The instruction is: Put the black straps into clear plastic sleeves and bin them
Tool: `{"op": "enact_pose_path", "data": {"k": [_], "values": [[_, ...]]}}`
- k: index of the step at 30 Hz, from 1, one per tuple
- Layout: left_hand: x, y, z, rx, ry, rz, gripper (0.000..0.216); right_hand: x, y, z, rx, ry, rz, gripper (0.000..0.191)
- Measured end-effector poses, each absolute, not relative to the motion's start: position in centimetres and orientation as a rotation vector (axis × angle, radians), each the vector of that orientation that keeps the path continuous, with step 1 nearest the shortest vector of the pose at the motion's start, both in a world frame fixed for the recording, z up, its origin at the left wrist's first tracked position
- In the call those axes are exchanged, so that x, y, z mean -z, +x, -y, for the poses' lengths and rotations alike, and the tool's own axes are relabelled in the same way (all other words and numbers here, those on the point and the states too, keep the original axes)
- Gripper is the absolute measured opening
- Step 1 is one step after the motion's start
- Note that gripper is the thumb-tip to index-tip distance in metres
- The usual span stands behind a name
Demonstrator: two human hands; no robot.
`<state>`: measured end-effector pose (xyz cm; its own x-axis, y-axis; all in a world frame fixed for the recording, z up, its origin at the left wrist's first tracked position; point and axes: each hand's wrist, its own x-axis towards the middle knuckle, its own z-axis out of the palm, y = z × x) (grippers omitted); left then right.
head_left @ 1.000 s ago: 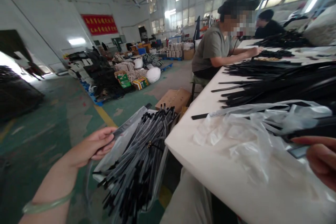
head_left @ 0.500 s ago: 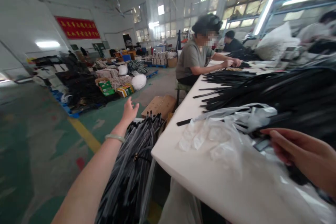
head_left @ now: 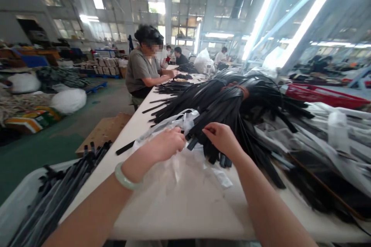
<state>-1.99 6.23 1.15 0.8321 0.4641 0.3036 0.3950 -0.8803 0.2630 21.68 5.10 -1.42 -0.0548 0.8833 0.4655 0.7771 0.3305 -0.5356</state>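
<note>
My left hand [head_left: 169, 142], with a pale bangle on the wrist, is over the crumpled clear plastic bags [head_left: 174, 166] on the table. Its fingers are curled closed, and what they hold is hidden. Just to its right, my right hand [head_left: 219, 138] pinches thumb and forefinger at the end of a black strap [head_left: 198, 135]. The strap belongs with a big bundle of flat black straps [head_left: 217, 104], bound by a brownish band [head_left: 239, 89]. One loose black strap [head_left: 125, 147] sticks out past the bags on the left.
A white bin [head_left: 17, 197] of plastic-wrapped black strips [head_left: 58, 197] stands left of the table [head_left: 185, 212]. Beyond it lies a cardboard box [head_left: 102, 133]. A co-worker [head_left: 142, 65] sits along the table's left edge. Right are white plastic wrappings [head_left: 339, 131] and a red tray [head_left: 327, 96].
My left hand has come from above the bin beside the table to the bags, its fingers now curled. The view has turned right, and my hands are now close together.
</note>
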Motion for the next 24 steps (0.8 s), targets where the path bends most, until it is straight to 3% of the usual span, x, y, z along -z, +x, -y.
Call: {"op": "enact_pose_path", "data": {"k": [3, 5, 8, 12, 17, 24], "values": [[-0.4, -2.1, -7.0, -0.692, 2.675, -0.657, 0.017, 1.4, 19.6, -4.2, -0.336, -1.312, 1.834, 0.018], [-0.5, -2.2, -6.8, -0.971, 2.476, -0.768, 0.01, 1.4, 18.0, -3.3, -0.63, -1.089, 1.768, 0.024], [-0.8, -2.0, -6.1, -1.362, 1.986, -1.005, 0.017, 1.5, 16.1, -2.1, -1.175, -0.694, 1.559, 0.047], [-0.8, -1.5, -5.1, -1.38, 1.81, -1.186, 0.023, 1.3, 15.5, -2.0, -1.365, -0.561, 1.267, 0.064], [-0.4, -0.8, -3.5, -1.12, 1.894, -1.157, 0.024, 0.9, 15.9, -2.7, -1.118, -0.797, 0.989, 0.027], [-1.5, -0.5, -2.1, -0.975, 2.036, -1.13, 0.025, 0.1, 16.5, -2.7, -1.288, -0.638, 0.764, 0.02]]}}
